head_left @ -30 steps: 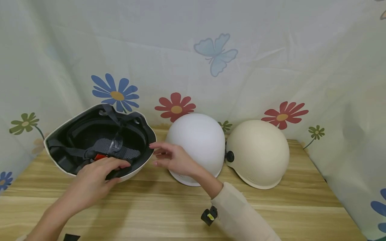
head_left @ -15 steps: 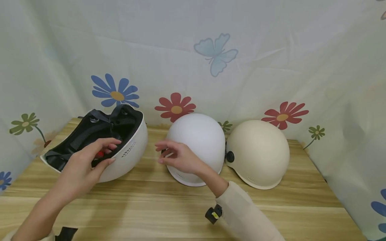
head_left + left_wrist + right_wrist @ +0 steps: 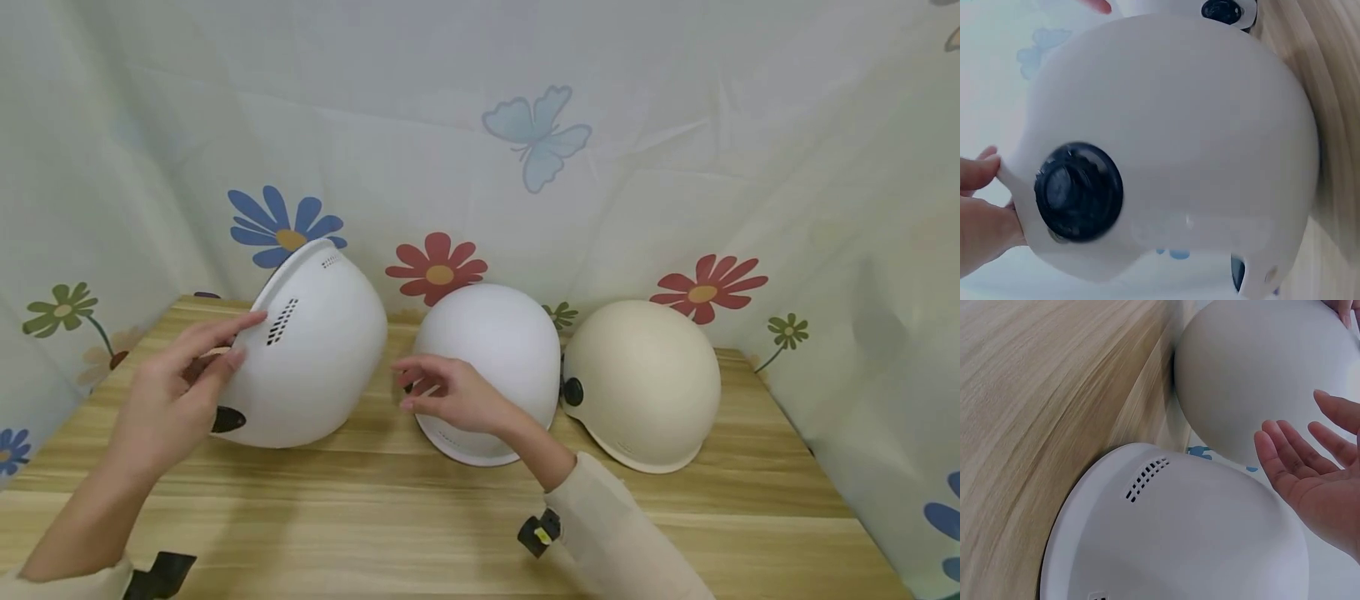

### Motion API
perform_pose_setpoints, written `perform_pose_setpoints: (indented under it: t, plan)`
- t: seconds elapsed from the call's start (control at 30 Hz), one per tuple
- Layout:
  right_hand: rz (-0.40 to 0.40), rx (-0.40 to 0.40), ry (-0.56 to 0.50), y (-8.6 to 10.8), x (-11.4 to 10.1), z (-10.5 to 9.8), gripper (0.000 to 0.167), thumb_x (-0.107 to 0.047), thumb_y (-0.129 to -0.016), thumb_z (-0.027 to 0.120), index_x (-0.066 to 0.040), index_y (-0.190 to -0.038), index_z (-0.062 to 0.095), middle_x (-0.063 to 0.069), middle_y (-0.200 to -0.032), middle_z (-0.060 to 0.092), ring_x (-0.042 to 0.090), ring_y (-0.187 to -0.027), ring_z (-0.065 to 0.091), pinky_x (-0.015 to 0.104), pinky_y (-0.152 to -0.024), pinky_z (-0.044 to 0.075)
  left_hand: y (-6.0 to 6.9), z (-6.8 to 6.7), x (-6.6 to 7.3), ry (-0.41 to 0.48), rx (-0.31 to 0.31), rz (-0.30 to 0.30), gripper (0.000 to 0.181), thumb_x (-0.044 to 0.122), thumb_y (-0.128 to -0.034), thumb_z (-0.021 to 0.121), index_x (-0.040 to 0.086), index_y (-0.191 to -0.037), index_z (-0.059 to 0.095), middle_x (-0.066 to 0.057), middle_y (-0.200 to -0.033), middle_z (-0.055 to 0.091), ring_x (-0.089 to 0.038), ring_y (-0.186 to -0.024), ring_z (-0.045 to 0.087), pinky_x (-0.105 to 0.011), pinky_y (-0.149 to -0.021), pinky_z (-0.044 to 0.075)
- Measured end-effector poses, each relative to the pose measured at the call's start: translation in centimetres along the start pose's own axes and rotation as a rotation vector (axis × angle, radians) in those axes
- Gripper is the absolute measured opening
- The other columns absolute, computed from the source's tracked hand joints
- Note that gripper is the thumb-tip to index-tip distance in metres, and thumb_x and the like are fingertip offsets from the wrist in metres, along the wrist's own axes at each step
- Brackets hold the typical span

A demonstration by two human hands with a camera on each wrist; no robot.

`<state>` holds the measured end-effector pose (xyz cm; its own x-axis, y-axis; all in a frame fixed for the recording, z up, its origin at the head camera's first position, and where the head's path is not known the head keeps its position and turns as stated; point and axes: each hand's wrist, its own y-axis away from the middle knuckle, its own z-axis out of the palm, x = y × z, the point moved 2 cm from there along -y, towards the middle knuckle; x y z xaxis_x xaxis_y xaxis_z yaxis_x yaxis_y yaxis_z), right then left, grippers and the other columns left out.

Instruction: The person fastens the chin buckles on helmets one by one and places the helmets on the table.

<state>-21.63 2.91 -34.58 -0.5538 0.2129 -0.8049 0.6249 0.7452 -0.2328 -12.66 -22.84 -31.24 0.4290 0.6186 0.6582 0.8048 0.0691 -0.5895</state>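
Note:
A white helmet [image 3: 322, 358] stands tilted at the left of the table, outer shell turned toward me and inside hidden. My left hand [image 3: 168, 396] pinches its rim between thumb and fingers, also visible in the left wrist view, where a round black knob [image 3: 1079, 190] shows on the shell. My right hand [image 3: 461, 396] hovers in front of a second white helmet [image 3: 495, 325], fingers loosely bent and holding nothing. In the right wrist view that hand [image 3: 1319, 478] is apart from the tilted helmet [image 3: 1254, 369]. A cream helmet [image 3: 648, 375] sits dome up at the right.
The helmets stand in a row on a wooden table [image 3: 420, 533]. Behind it hangs a pale curtain [image 3: 375, 125] with printed flowers and a butterfly. The middle helmet and the cream one stand very close together.
The left helmet has been turned over from opening-up, so its dark lining is out of sight. My left hand moved left with its rim. My right hand drew slightly away to the right.

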Motion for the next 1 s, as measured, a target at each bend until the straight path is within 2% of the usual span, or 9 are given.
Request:
perform_pose_setpoints:
  t: [0.07, 0.2, 0.33, 0.53, 0.73, 0.8, 0.87, 0.9, 1.0]
  plan:
    - [0.009, -0.004, 0.004, 0.1, 0.1, -0.1, 0.04, -0.003, -0.084, 0.064, 0.0, -0.123, 0.053, 0.013, -0.107, 0.059, 0.02, -0.094, 0.059, 0.024, -0.079, 0.048, 0.0, 0.0, -0.4, 0.036, 0.021, -0.063, 0.04, 0.001, -0.0924, 0.049, 0.015, -0.13, 0.053, 0.002, -0.127, 0.05, -0.003, -0.102, 0.047, -0.005, -0.077, 0.04]
    - [0.001, -0.016, 0.001, 0.3, 0.1, -0.2, 0.04, -0.001, -0.084, 0.063, 0.001, -0.123, 0.052, 0.014, -0.107, 0.059, 0.02, -0.094, 0.059, 0.025, -0.08, 0.048, -0.1, -0.2, -0.9, 0.114, 0.079, -0.188, 0.04, 0.007, -0.0933, 0.05, 0.017, -0.132, 0.051, 0.004, -0.125, 0.051, -0.005, -0.1, 0.048, -0.007, -0.074, 0.042]
    - [-0.004, -0.024, -0.007, 0.4, 0.0, -0.3, 0.04, 0.0, -0.084, 0.063, 0.002, -0.123, 0.051, 0.015, -0.106, 0.06, 0.022, -0.094, 0.059, 0.025, -0.082, 0.048, -0.1, -0.2, -0.8, 0.113, 0.125, -0.269, 0.04, 0.011, -0.0935, 0.05, 0.022, -0.132, 0.05, 0.005, -0.12, 0.051, -0.008, -0.096, 0.048, -0.007, -0.074, 0.042]
    - [0.019, -0.032, -0.007, 0.5, 0.1, -0.3, 0.041, 0.0, -0.084, 0.062, 0.002, -0.124, 0.051, 0.015, -0.106, 0.06, 0.021, -0.094, 0.059, 0.027, -0.081, 0.048, 0.1, -0.2, -0.5, 0.084, 0.158, -0.289, 0.04, 0.01, -0.0936, 0.05, 0.024, -0.131, 0.051, 0.002, -0.126, 0.05, -0.007, -0.1, 0.048, -0.012, -0.08, 0.042]
    - [0.035, -0.023, -0.018, 0.6, 0.1, -0.4, 0.042, 0.001, -0.084, 0.063, 0.001, -0.124, 0.051, 0.015, -0.108, 0.058, 0.022, -0.093, 0.06, 0.028, -0.081, 0.049, 0.0, -0.2, -0.4, 0.095, 0.15, -0.319, 0.041, 0.011, -0.0936, 0.05, 0.026, -0.131, 0.05, 0.003, -0.133, 0.047, -0.005, -0.103, 0.048, -0.014, -0.082, 0.041]
    - [0.04, -0.016, -0.02, 0.7, 0.1, -0.5, 0.043, 0.001, -0.084, 0.063, 0.001, -0.125, 0.05, 0.015, -0.11, 0.057, 0.022, -0.094, 0.06, 0.027, -0.081, 0.049, 0.0, -0.2, -0.4, 0.11, 0.17, -0.325, 0.041, 0.009, -0.0929, 0.051, 0.025, -0.131, 0.05, 0.003, -0.132, 0.048, -0.005, -0.101, 0.049, -0.013, -0.081, 0.041]
    - [0.041, -0.012, -0.024, 0.7, 0.2, -0.6, 0.045, 0.001, -0.083, 0.063, 0.0, -0.126, 0.049, 0.016, -0.113, 0.056, 0.023, -0.095, 0.059, 0.027, -0.082, 0.049, 0.0, -0.3, -0.7, 0.159, 0.203, -0.349, 0.041, 0.008, -0.0919, 0.053, 0.023, -0.13, 0.052, 0.004, -0.13, 0.05, -0.005, -0.098, 0.049, -0.011, -0.079, 0.042]
    - [0.039, -0.01, -0.025, 0.7, 0.2, -0.6, 0.046, 0.001, -0.083, 0.064, 0.001, -0.127, 0.048, 0.016, -0.114, 0.055, 0.023, -0.096, 0.059, 0.026, -0.082, 0.048, 0.0, -0.5, -0.8, 0.226, 0.223, -0.363, 0.04, 0.008, -0.0913, 0.053, 0.022, -0.129, 0.053, 0.005, -0.129, 0.05, -0.005, -0.098, 0.049, -0.01, -0.079, 0.041]
    - [0.034, -0.003, -0.031, 0.6, 0.2, -0.6, 0.05, 0.002, -0.083, 0.064, 0.001, -0.129, 0.045, 0.017, -0.121, 0.053, 0.026, -0.101, 0.057, 0.026, -0.083, 0.048, 0.0, -0.9, -1.5, 0.549, 0.307, -0.382, 0.04, 0.004, -0.0874, 0.058, 0.014, -0.126, 0.056, 0.001, -0.122, 0.053, -0.009, -0.097, 0.047, -0.007, -0.07, 0.044]
